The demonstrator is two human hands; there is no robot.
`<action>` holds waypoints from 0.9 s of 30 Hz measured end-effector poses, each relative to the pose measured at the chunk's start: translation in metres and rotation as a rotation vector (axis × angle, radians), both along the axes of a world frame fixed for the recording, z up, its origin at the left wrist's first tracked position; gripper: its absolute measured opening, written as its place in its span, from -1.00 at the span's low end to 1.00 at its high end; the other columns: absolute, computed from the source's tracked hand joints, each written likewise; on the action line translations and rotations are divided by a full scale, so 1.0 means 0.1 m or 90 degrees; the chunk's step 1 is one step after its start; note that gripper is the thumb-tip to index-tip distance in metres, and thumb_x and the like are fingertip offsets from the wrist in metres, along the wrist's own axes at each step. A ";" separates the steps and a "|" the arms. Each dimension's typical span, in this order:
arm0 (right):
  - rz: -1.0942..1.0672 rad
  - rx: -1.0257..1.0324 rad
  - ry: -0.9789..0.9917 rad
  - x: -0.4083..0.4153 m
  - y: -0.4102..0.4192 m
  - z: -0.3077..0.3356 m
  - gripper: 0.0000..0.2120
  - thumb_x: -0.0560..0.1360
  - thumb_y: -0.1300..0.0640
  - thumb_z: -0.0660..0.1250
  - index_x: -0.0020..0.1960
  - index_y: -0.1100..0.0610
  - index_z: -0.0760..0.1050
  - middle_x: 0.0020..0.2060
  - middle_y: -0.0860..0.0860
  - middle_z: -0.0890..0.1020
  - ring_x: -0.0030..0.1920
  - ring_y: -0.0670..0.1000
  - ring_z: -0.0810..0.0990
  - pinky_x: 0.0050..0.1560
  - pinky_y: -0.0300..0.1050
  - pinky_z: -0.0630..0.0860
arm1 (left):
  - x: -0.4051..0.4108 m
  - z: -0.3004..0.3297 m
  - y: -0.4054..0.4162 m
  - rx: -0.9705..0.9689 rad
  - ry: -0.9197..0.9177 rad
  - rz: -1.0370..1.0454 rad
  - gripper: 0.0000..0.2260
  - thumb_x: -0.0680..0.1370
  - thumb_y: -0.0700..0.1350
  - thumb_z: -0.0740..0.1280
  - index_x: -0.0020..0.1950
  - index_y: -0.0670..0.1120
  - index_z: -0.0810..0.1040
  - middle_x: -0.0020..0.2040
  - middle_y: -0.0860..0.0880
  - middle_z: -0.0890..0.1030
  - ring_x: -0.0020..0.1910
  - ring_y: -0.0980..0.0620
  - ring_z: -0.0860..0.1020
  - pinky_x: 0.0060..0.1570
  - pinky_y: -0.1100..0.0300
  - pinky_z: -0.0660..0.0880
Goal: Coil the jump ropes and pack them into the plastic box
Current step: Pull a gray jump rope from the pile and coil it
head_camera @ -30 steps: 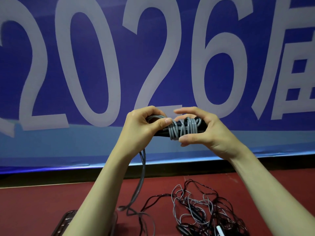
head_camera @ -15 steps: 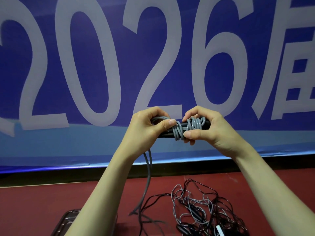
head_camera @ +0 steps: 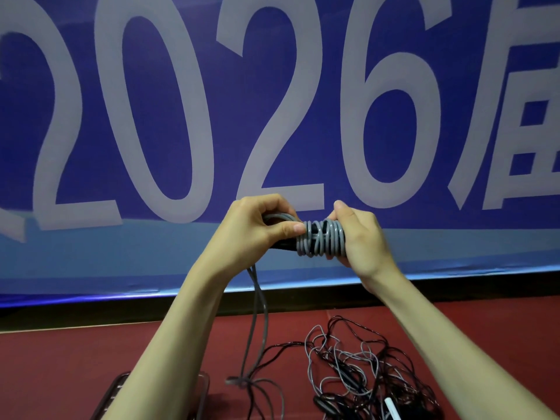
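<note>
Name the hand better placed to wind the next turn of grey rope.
Probably the left hand: the loose strands of the grey plastic jump rope hang below it, its thumb on the coils. The right hand keeps its grip on the wound bundle's other end.

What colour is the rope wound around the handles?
Grey rope, over black handles; seen in the head view.

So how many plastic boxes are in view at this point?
1: a clear plastic box sits on the red floor at the bottom edge, mostly hidden behind the left forearm. Others could lie outside the frame.
</note>
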State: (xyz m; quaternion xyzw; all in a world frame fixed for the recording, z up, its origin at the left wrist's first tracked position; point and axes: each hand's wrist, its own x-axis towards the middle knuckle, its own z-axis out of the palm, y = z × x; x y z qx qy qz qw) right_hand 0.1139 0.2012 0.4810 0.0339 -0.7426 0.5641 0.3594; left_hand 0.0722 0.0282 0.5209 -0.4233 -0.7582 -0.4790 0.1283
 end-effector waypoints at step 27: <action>0.073 0.175 -0.020 0.04 0.08 -0.03 -0.51 0.69 0.10 0.05 -0.31 0.30 0.46 -0.58 -0.01 0.46 -0.55 -0.13 0.38 -0.48 -0.32 0.30 | -0.07 -0.15 0.03 -0.026 -0.234 -0.040 -0.85 0.51 -0.22 0.40 -0.27 -0.12 0.60 -0.36 -0.02 0.58 -0.35 0.07 0.50 -0.24 0.24 0.45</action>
